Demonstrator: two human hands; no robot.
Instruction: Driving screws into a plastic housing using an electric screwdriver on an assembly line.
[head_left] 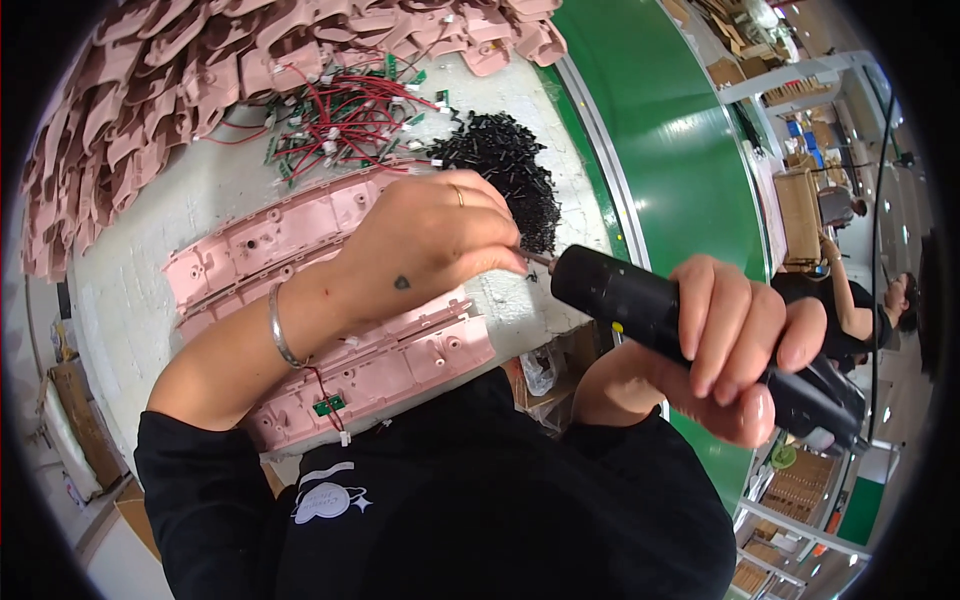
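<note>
My right hand [738,345] grips a black electric screwdriver [640,300], held level with its bit pointing left. My left hand [430,240], with a ring and a metal bracelet, pinches something small at the bit's tip [538,260]; what it pinches is hidden by the fingers. Beneath the left hand lie long pink plastic housings [290,235] in a row on the white bench, one [400,375] with a small green circuit board [328,405] and a red wire.
A heap of small black screws [505,165] lies beyond my left hand. Red wire harnesses [345,125] with green boards sit behind it. Pink plastic shells [150,90] pile along the far edge. A green conveyor belt [670,140] runs right. Another person [850,300] works beyond.
</note>
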